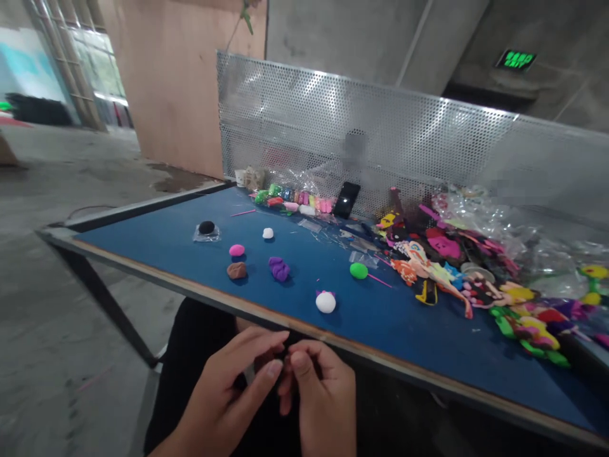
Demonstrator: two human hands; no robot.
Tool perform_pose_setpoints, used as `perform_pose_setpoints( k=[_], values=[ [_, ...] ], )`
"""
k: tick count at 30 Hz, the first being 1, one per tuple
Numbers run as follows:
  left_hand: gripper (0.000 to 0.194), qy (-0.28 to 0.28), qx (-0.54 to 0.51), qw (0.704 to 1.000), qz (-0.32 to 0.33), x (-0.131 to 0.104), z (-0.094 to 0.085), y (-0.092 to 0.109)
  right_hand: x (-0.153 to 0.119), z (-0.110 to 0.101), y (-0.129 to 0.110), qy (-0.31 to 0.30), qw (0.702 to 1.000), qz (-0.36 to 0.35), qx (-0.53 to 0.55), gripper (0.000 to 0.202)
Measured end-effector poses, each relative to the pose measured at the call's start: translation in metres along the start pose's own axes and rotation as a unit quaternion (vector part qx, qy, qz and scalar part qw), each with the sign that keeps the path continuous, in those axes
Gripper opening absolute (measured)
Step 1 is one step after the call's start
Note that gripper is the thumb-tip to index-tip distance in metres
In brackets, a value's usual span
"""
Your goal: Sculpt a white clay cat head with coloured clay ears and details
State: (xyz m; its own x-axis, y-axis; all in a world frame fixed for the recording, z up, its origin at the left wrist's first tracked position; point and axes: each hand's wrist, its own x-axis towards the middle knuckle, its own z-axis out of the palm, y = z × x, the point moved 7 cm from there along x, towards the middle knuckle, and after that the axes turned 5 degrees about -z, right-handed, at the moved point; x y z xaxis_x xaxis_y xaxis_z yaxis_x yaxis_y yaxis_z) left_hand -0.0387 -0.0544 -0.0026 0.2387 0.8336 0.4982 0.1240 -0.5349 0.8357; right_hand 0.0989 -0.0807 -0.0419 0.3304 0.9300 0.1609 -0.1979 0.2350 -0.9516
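My left hand [233,374] and my right hand [321,387] meet in front of the table's near edge, above my lap. Fingers on both are bent, with thumbs close to the fingertips. Between the fingertips is a dark spot too small to make out. Nearest on the table lies a white clay ball [326,303] with two small purple points on top. Beyond it are a purple clay lump [279,269], a brown lump [236,271], a pink oval [236,251], a small white lump [268,233] and a green oval [358,271] beside a thin pink stick [379,280].
Black clay [206,226] rests on clear wrap at the left of the blue table [157,235]. Packs of coloured clay [295,198] and a phone [347,199] stand by the perforated metal panel [404,139]. Colourful clay figures [442,254] and plastic bags [547,244] crowd the right.
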Motion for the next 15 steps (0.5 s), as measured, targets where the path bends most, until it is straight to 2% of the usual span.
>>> perform_pose_setpoints(
  k=[2, 6, 11, 13, 15],
  values=[
    [0.032, -0.021, 0.01, 1.0, 0.015, 0.0, 0.004, 0.002, -0.003, 0.002, 0.002, -0.018, 1.0, 0.005, -0.015, 0.044],
    [0.029, -0.047, 0.036, 0.998, 0.026, -0.003, 0.01, -0.001, -0.005, 0.001, 0.001, -0.032, 0.998, -0.017, -0.045, 0.047],
    [0.028, 0.009, 0.103, 0.992, 0.066, -0.006, 0.002, -0.003, -0.003, 0.001, -0.001, -0.035, 0.997, -0.008, -0.068, 0.046],
    [0.033, 0.03, 0.158, 0.981, 0.108, -0.007, 0.0, 0.001, -0.004, 0.004, -0.004, -0.049, 0.995, -0.008, -0.084, 0.046],
    [0.043, 0.019, 0.21, 0.965, 0.157, -0.009, 0.003, 0.006, -0.005, 0.009, -0.011, -0.069, 0.99, -0.039, -0.113, 0.043]
  ],
)
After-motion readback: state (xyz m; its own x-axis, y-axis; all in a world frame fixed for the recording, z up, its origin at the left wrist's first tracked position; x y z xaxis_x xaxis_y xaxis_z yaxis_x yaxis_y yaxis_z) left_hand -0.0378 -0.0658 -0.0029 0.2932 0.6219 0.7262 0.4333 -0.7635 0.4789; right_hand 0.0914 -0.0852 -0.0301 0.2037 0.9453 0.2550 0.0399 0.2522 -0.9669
